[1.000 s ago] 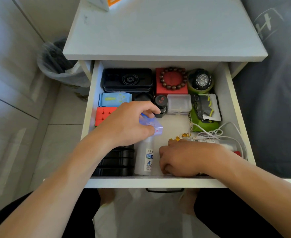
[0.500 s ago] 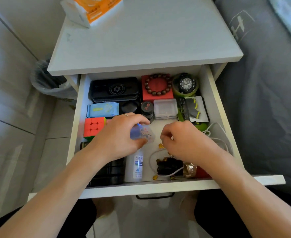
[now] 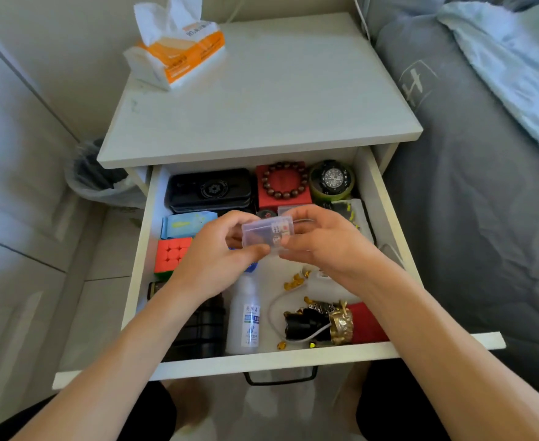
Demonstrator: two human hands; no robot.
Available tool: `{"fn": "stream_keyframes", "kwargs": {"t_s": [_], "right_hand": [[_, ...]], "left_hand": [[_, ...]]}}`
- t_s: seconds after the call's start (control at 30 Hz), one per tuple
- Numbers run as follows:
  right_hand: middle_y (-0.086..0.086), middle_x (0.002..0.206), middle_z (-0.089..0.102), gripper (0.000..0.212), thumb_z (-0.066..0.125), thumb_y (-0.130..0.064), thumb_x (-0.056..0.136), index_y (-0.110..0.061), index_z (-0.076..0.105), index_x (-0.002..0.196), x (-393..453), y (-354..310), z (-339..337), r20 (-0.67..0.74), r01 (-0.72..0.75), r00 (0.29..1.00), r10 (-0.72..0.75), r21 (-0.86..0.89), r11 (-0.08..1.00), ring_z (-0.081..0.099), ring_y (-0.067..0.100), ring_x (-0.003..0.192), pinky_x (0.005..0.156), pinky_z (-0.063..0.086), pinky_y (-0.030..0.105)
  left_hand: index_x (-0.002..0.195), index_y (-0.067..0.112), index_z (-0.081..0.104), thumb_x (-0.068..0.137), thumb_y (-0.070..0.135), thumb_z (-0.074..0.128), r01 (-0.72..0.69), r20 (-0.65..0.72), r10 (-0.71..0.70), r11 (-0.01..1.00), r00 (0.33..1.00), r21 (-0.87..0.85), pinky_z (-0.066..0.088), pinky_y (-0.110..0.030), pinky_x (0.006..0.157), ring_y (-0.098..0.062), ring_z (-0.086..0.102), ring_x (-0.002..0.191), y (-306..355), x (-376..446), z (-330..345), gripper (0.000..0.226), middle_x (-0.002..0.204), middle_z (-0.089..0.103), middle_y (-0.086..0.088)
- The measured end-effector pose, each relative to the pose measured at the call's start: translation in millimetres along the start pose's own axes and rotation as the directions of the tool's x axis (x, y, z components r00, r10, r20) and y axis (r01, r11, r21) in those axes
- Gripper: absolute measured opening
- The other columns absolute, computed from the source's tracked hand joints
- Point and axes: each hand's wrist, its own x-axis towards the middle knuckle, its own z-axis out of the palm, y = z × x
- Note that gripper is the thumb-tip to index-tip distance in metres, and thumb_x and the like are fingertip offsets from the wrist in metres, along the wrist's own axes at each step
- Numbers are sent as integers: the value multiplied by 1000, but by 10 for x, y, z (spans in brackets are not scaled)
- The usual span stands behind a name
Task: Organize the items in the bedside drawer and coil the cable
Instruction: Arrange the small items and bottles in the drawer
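Observation:
A small clear plastic box (image 3: pixel 266 233) with dice inside is held above the middle of the open drawer (image 3: pixel 140 249). My left hand (image 3: pixel 210 259) pinches its left end and my right hand (image 3: pixel 322 243) pinches its right end. Below them a white cable (image 3: pixel 273 313) loops on the drawer floor by a black and gold trinket (image 3: pixel 319 321). Small amber beads (image 3: pixel 293 283) lie scattered there. A white bottle (image 3: pixel 245 316) lies near the front. A colour cube (image 3: pixel 172 254), a blue pack (image 3: pixel 187 222), a black case (image 3: pixel 209 189), a bead bracelet on a red box (image 3: pixel 282 184) and a watch (image 3: pixel 333 179) fill the back and left.
The nightstand top (image 3: pixel 261 103) carries an orange tissue pack (image 3: pixel 179 52). A bin with a plastic liner (image 3: pixel 96 176) stands left of the nightstand. A grey bed (image 3: pixel 484 186) runs along the right. A black item (image 3: pixel 198 326) lies at the drawer's front left.
My left hand lifted the clear box off the drawer floor. My right hand left the front clutter and took hold of the box's other end. The view tilted up.

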Motion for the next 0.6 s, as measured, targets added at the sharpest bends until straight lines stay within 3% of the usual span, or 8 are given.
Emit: {"fn": "stream_keyframes", "kwargs": {"t_s": [0.07, 0.13, 0.2, 0.27, 0.37, 0.47, 0.6], "right_hand": [[15, 115, 68, 31, 60, 5, 88, -10, 62, 115, 1, -16, 17, -49, -7, 999, 7, 1, 1000, 68, 26, 105, 87, 59, 36], [19, 117, 66, 28, 53, -3, 93, -7, 59, 119, 2, -39, 13, -100, -94, 989, 110, 152, 984, 70, 31, 100, 79, 61, 37], [25, 112, 68, 25, 52, -14, 96, -1, 56, 118, -28, -70, 3, -18, -168, 983, 181, 288, 943, 72, 36, 92, 71, 61, 39], [24, 108, 70, 27, 57, -19, 97, -1, 60, 116, -29, -56, -13, 53, -150, 989, 141, 235, 960, 72, 30, 87, 70, 60, 35], [18, 107, 71, 25, 55, -9, 97, -4, 65, 118, 13, -20, -16, 3, -50, 999, 51, 209, 977, 69, 26, 87, 73, 58, 33], [11, 113, 72, 28, 49, -7, 99, -13, 70, 116, 54, -16, -60, -65, 22, 998, -15, 109, 994, 68, 26, 103, 90, 55, 40], [9, 108, 73, 20, 63, -18, 95, -15, 70, 113, 45, -15, -75, -38, 66, 997, -66, 7, 998, 69, 23, 99, 87, 56, 37]], "left_hand": [[100, 26, 67, 81, 10, 79, -32, -58, 31, 999, 998, -22, 54, -23, 79, -2, 67, 89, 28, 3, 0, 28, 95, 72, 11], [98, 22, 66, 81, 1, 75, -171, -126, 185, 979, 975, 110, 51, -18, 77, -4, 63, 92, 40, -13, 11, 29, 97, 68, 12], [100, 16, 65, 77, -8, 69, -325, -122, 373, 898, 920, 296, 47, -16, 78, -4, 57, 93, 33, -22, 28, 33, 103, 61, 7], [102, 15, 65, 74, -8, 71, -400, -80, 450, 851, 890, 339, 46, -19, 81, -4, 55, 98, 12, -25, 47, 36, 109, 58, 4], [109, 19, 67, 72, -4, 73, -380, -30, 387, 915, 921, 139, 52, -26, 89, -10, 59, 113, 27, -37, 45, 44, 119, 60, 6], [114, 22, 67, 73, 1, 63, -170, 48, 186, 957, 981, -234, 55, -31, 86, -14, 63, 113, 113, -41, -4, 46, 122, 64, 5], [107, 25, 70, 73, 3, 57, -109, 103, 135, 968, 985, -226, 57, -43, 75, -21, 64, 112, 116, -8, -32, 42, 129, 63, 11]]}}
